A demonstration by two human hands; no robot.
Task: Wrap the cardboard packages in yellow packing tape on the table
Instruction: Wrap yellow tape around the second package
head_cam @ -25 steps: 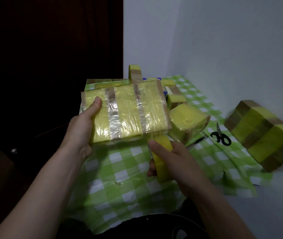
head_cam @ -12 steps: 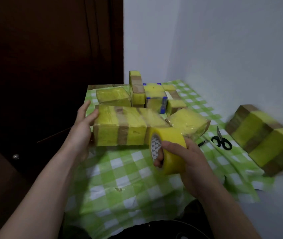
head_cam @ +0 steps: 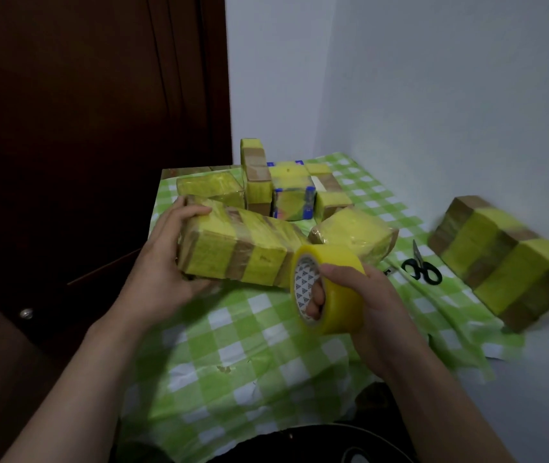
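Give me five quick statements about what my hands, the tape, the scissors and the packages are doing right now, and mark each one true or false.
1. The right hand holds the yellow tape roll, with fingers through its core. True.
2. The left hand is resting flat on the checkered tablecloth. False: it grips the left end of the banded package.
3. The black scissors lie on the cloth, right of the tape roll. True.
4. The package in the left hand is fully covered in yellow tape. False: brown cardboard bands show between the yellow bands.
5. The scissors are in the right hand. False: they lie untouched on the cloth.
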